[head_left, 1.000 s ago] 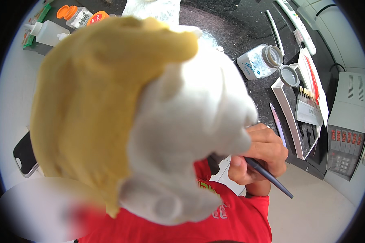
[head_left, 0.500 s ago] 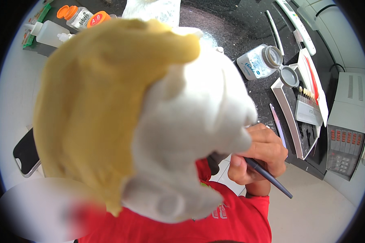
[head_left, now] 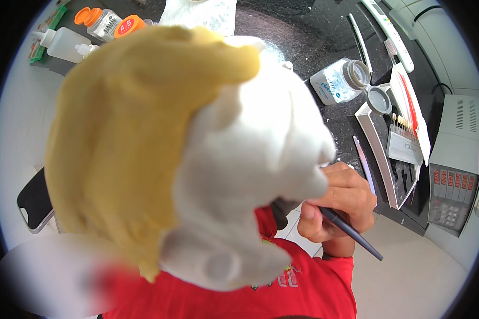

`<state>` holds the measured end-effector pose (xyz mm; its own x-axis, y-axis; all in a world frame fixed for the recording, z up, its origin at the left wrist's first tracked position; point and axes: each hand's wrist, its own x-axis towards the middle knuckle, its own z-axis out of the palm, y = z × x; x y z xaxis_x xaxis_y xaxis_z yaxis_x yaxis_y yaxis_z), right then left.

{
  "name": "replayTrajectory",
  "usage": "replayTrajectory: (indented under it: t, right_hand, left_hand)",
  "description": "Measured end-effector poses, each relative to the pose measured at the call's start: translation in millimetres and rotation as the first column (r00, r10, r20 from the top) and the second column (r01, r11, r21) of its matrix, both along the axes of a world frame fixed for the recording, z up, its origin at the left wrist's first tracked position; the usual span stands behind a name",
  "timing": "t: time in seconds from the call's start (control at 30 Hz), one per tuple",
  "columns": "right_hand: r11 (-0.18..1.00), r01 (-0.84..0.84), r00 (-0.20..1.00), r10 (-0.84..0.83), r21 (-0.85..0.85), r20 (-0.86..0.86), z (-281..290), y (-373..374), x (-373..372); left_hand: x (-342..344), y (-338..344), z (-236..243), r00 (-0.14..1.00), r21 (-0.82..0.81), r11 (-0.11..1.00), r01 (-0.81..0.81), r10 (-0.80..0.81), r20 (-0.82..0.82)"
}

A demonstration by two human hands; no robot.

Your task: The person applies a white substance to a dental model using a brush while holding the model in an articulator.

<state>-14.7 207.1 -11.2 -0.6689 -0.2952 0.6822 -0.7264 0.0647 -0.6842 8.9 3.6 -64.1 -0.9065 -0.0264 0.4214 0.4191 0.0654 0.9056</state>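
A large, blurred moulded piece fills the middle of the head view, close up. One side is a yellow mass, and the other is a lumpy white, plaster-like part. To its right, my right hand is closed around the slim dark handle of a tool, which slants down to the right. The tool's working end is hidden behind the white part, so its kind does not show. No part of my left hand can be seen; the piece covers much of the space in front of me.
On the dark speckled countertop stand an opened clear jar, a tray with a tooth shade guide, and a purple-handled tool. Squeeze bottle and orange-capped jars stand far left. A grey device is at right.
The white-and-yellow piece has shifted very slightly. My right hand keeps its hold on the dark handle, almost unmoved.
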Motion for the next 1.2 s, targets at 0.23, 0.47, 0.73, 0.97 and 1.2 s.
replayTrajectory:
  t: [0.23, 0.47, 0.73, 0.97, 1.2]
  right_hand:
    - [1.0, -0.001, 1.0, 0.001, 0.009, 0.018, 0, -2, 0]
    - [1.0, 0.012, 1.0, -0.012, 0.013, 0.02, -1, 0, 0]
    - [0.995, -0.025, 0.999, 0.021, 0.097, 0.036, -2, 10, 7]
    - [0.997, -0.004, 0.999, 0.0, 0.072, 0.049, -3, 9, 8]
    - [0.999, 0.035, 0.999, -0.035, 0.004, 0.02, 1, 12, 8]
  left_hand:
    - [2, -2, -1, 1.0, 0.015, 1.0, -0.017, 0.016, 0.02]
    - [3, -2, -4, 1.0, 0.031, 1.0, 0.005, -0.005, 0.009]
    - [0, 4, 2, 1.0, 0.108, 0.994, 0.011, -0.01, -0.004]
    - [0, 0, 2, 1.0, 0.043, 0.999, -0.006, 0.007, -0.022]
    - [-6, 5, 7, 1.0, 0.015, 1.0, 0.015, -0.015, 0.014]
